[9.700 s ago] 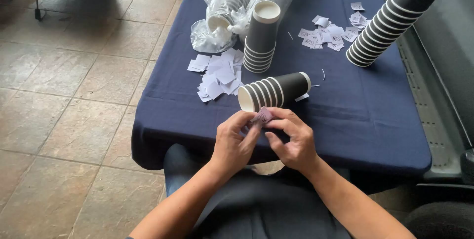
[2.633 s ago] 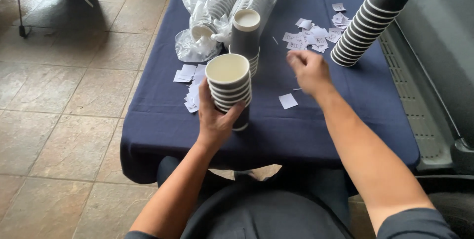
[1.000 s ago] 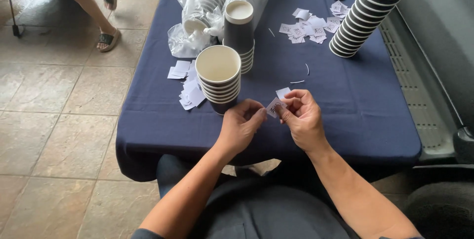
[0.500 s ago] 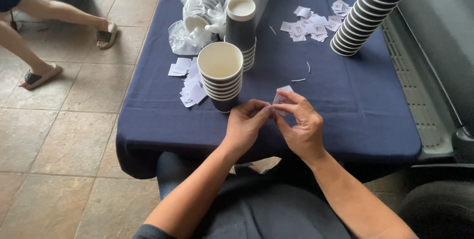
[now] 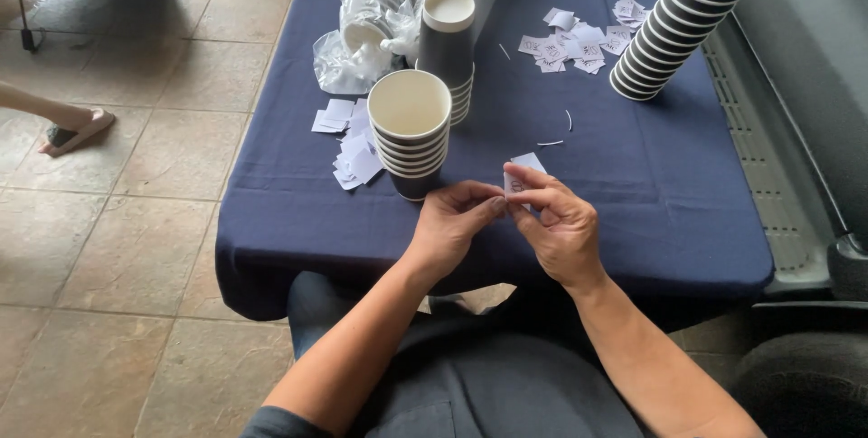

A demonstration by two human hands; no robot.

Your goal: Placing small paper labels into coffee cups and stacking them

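Near edge of table: left hand (image 5: 449, 228) and right hand (image 5: 559, 228) meet, fingertips of both pinched on a small white paper slip (image 5: 522, 174) held just above the navy tablecloth (image 5: 633, 194). Judgement: slip is being peeled or folded; a light pinch at its corners with wrists steady should avoid tearing. Just beyond, left: short stack of striped paper cups (image 5: 411, 135), upright, mouth open. Beside it, loose slips (image 5: 351, 144). Far right: long leaning cup stack (image 5: 674, 27).
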